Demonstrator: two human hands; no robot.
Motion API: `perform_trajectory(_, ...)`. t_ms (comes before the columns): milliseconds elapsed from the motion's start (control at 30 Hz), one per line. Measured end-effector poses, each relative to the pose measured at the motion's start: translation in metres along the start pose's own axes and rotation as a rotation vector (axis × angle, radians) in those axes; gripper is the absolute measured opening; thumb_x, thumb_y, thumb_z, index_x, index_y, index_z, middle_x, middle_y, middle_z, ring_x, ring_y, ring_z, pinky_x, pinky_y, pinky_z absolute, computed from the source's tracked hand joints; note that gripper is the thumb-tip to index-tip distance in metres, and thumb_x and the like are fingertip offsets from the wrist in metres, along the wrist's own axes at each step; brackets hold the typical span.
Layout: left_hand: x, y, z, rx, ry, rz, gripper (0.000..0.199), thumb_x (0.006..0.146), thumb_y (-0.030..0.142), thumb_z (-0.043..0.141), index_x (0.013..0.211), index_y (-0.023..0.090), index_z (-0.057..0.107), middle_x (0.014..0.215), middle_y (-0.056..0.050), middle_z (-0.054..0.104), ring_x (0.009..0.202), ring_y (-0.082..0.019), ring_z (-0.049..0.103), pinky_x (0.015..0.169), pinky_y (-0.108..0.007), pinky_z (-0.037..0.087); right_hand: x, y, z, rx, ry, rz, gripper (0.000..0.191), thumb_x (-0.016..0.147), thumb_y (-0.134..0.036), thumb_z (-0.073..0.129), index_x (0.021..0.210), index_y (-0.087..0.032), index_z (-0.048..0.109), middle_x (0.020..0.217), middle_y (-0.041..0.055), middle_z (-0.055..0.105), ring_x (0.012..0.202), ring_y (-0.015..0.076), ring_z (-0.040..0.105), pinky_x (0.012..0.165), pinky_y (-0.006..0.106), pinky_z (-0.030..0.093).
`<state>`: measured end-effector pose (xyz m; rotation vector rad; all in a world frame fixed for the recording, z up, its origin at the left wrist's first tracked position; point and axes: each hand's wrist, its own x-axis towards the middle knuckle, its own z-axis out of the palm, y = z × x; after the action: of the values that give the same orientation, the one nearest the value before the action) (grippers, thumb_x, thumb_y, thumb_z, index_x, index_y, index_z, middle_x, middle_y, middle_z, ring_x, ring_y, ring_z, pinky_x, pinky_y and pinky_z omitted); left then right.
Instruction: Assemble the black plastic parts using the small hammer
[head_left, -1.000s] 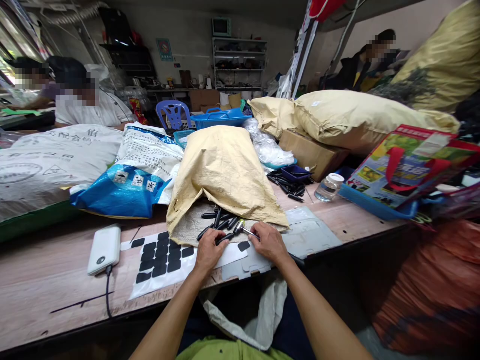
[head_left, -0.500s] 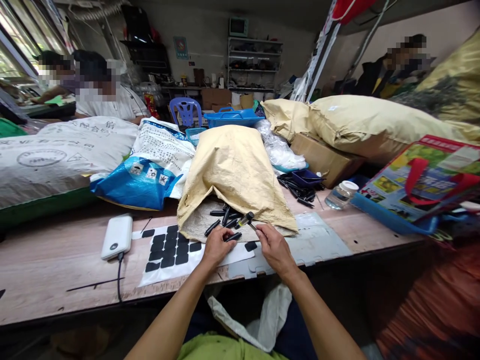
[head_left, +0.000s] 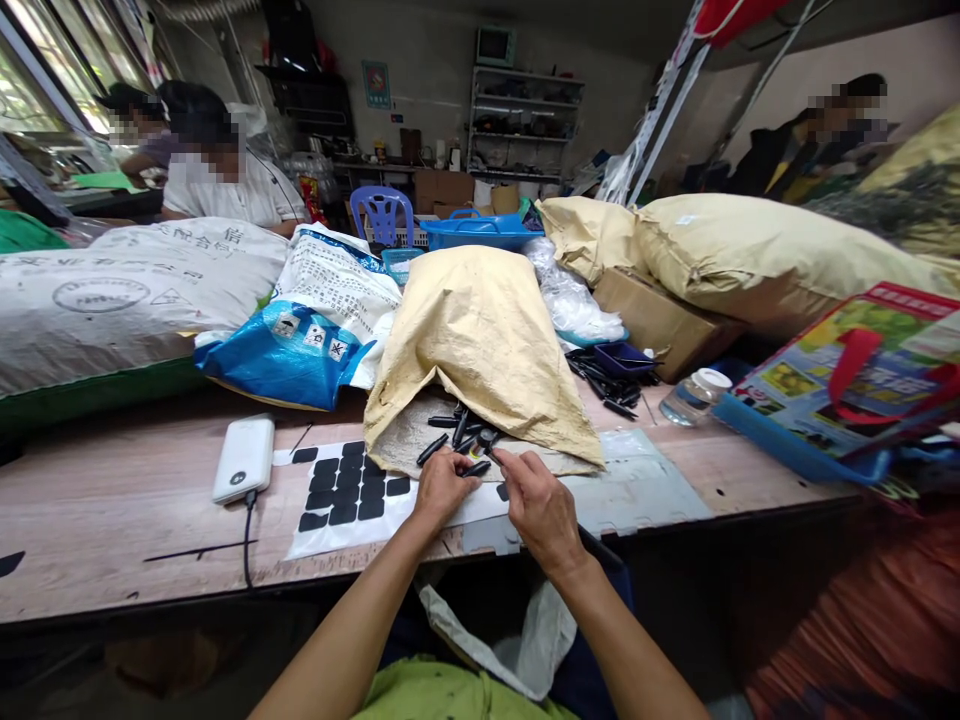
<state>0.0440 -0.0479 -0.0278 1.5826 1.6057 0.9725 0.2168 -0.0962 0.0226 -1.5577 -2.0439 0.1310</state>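
Note:
My left hand (head_left: 442, 486) is closed on a black pen-shaped piece (head_left: 475, 468), held low at the mouth of a tan sack (head_left: 480, 330). My right hand (head_left: 541, 505) grips what looks like a small hammer (head_left: 486, 440), with a dark cylindrical head and a yellowish band; my fingers cover most of its handle. Its head is close above the piece in my left hand; whether they touch I cannot tell. Several more black pen-shaped pieces (head_left: 442, 422) lie in the sack's opening. Left of my hands, a white sheet (head_left: 319, 540) bears rows of black rounded-square stickers (head_left: 345, 490).
A white power bank (head_left: 244, 460) with a cable lies at left. Further back are a blue-and-white bag (head_left: 330, 290) and a white sack (head_left: 135, 290). To the right stand a lidded jar (head_left: 694, 397), a dark heap of black pieces (head_left: 600, 380) and a blue tray (head_left: 795, 435). Co-workers sit beyond.
The hammer's head has come down and slightly left, nearer the piece in my left hand. My right hand has turned over it. The whole view has shifted a little.

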Motion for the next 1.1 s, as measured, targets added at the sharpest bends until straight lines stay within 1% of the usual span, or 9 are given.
perform_trajectory(167,-0.001,0.004,-0.003,0.064,-0.029,0.045,0.008,0.064,0.015,0.080,0.070,0.019,0.078,0.070,0.001,0.061,0.067,-0.015,0.057,0.066,-0.028,0.042,-0.008,0.000,0.006,-0.097,-0.085,-0.046,0.041,0.101,-0.019,0.043,0.134,-0.031,0.064,0.096,0.0055,0.065,0.082,0.0182,0.062,0.069,0.026,0.042)
perform_trajectory(233,0.000,0.005,-0.004,0.053,-0.041,0.041,0.007,0.064,0.016,0.079,0.071,0.020,0.079,0.070,0.001,0.061,0.067,-0.015,0.057,0.067,-0.028,0.042,-0.009,0.001,0.008,-0.116,-0.103,-0.039,0.040,0.100,-0.019,0.044,0.133,-0.032,0.064,0.096,0.0049,0.065,0.079,0.0179,0.061,0.067,0.026,0.041)
perform_trajectory(400,0.001,0.004,-0.004,-0.008,-0.054,-0.003,0.017,0.062,0.016,0.081,0.079,0.020,0.080,0.076,0.000,0.066,0.069,-0.016,0.060,0.069,-0.030,0.045,-0.007,0.003,0.006,-0.128,-0.027,-0.004,0.042,0.100,-0.018,0.045,0.135,-0.032,0.064,0.096,0.0055,0.066,0.083,0.0185,0.061,0.069,0.026,0.041)
perform_trajectory(567,0.001,0.004,-0.003,0.026,-0.022,-0.001,0.017,0.061,0.015,0.082,0.078,0.020,0.080,0.075,-0.001,0.065,0.071,-0.018,0.060,0.070,-0.031,0.046,-0.009,0.008,0.009,-0.122,-0.038,0.012,0.039,0.099,-0.018,0.047,0.130,-0.032,0.067,0.094,0.0047,0.066,0.079,0.0178,0.061,0.067,0.027,0.039)
perform_trajectory(767,-0.004,-0.005,-0.002,0.039,-0.016,0.120,0.013,0.070,0.021,0.079,0.083,0.020,0.079,0.082,-0.002,0.064,0.080,-0.020,0.061,0.076,-0.033,0.046,-0.007,0.029,0.005,-0.169,0.088,0.098,0.035,0.103,-0.024,0.044,0.128,-0.029,0.067,0.095,0.0064,0.065,0.084,0.0196,0.060,0.071,0.029,0.039)
perform_trajectory(900,-0.010,-0.012,-0.003,0.078,-0.011,0.224,0.013,0.080,0.026,0.073,0.091,0.022,0.077,0.090,-0.003,0.065,0.091,-0.023,0.060,0.084,-0.034,0.045,-0.009,0.051,0.008,-0.314,0.056,0.128,0.031,0.101,-0.021,0.046,0.118,-0.024,0.072,0.093,0.0094,0.064,0.088,0.0231,0.056,0.077,0.033,0.037)
perform_trajectory(967,-0.011,-0.013,-0.003,0.100,-0.030,0.261,0.014,0.084,0.028,0.070,0.096,0.023,0.076,0.092,-0.004,0.065,0.094,-0.023,0.059,0.086,-0.034,0.044,-0.010,0.057,0.008,-0.331,0.056,0.133,0.027,0.099,-0.020,0.049,0.112,-0.023,0.073,0.095,0.0108,0.063,0.092,0.0255,0.054,0.079,0.035,0.038)
perform_trajectory(1033,-0.012,-0.013,-0.004,0.136,-0.053,0.298,0.016,0.089,0.029,0.066,0.101,0.024,0.075,0.095,-0.004,0.066,0.096,-0.023,0.058,0.088,-0.035,0.043,-0.008,0.055,0.007,-0.281,0.072,0.103,0.024,0.097,-0.019,0.053,0.111,-0.022,0.072,0.100,0.0112,0.063,0.099,0.0271,0.053,0.084,0.037,0.040)
perform_trajectory(1100,-0.014,-0.012,-0.004,0.190,-0.069,0.331,0.017,0.093,0.030,0.061,0.104,0.025,0.073,0.100,-0.004,0.068,0.097,-0.024,0.057,0.090,-0.036,0.041,-0.004,0.049,0.004,-0.164,0.043,0.003,0.025,0.094,-0.020,0.058,0.117,-0.023,0.069,0.106,0.0102,0.063,0.104,0.0267,0.053,0.090,0.037,0.042)
